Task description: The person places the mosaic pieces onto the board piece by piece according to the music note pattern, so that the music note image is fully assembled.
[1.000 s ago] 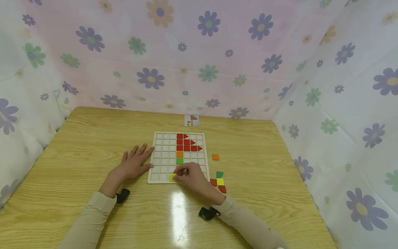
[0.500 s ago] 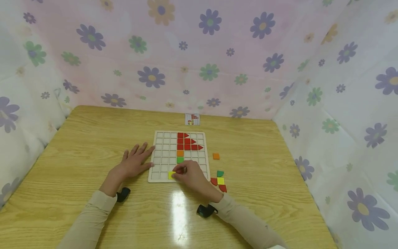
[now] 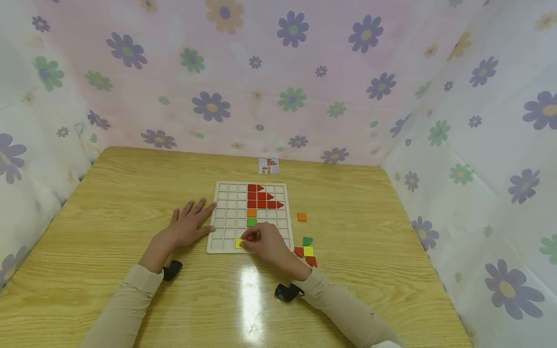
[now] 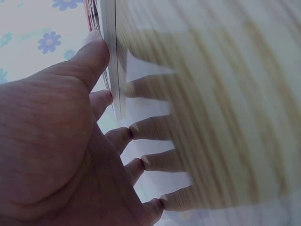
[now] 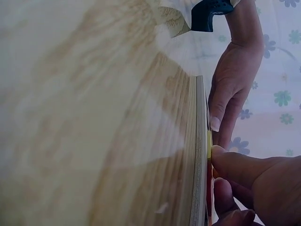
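A pale wooden grid board (image 3: 224,217) lies flat on the table. In the head view, my right hand (image 3: 270,246) is over its lower edge, thumb and forefinger pinching a yellow square tile (image 3: 239,243) at the bottom row. In the right wrist view the thumb touches this yellow tile (image 5: 209,143); something red (image 5: 209,188) shows beside it, mostly hidden by fingers. My left hand (image 3: 189,227) spreads on the table, its thumb and forefinger against the board's left edge. Red tiles (image 3: 252,196), an orange square (image 3: 252,212) and a green square (image 3: 252,222) sit in the grid.
Right of the board lie a loose orange square (image 3: 302,217), a green quarter-round tile (image 3: 307,240), another yellow square (image 3: 308,251) and red quarter-round tiles (image 3: 311,261). A small printed card (image 3: 269,166) lies behind the board. Flowered cloth (image 3: 291,72) walls the table's back and sides.
My right hand and the yellow tile have shifted slightly left in the bottom row. The left hand stays in place at the board's edge.
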### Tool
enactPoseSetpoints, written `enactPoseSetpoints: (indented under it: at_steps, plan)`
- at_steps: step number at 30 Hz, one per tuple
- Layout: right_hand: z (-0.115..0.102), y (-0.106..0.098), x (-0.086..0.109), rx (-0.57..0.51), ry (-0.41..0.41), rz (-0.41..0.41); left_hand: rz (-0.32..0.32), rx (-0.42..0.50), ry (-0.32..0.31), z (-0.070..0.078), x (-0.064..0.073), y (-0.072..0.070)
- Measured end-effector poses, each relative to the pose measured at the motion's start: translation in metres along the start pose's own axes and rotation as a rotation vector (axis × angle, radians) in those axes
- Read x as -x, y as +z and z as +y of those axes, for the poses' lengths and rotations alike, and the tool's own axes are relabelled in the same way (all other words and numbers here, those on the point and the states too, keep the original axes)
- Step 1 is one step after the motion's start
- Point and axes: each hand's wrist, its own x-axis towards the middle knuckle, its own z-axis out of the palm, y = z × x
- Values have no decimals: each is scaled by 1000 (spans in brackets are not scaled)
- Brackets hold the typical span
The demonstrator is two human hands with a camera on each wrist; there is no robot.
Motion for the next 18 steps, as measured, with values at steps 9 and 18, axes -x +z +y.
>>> enactPoseSetpoints:
  at_steps: [9,18]
  plan:
    - [7,-7,-4,-56,-87,13,-1,3,-1,-1,1,-1]
    - [29,-70,7,-4,-209,-136,7,-3,17,-7,-2,4]
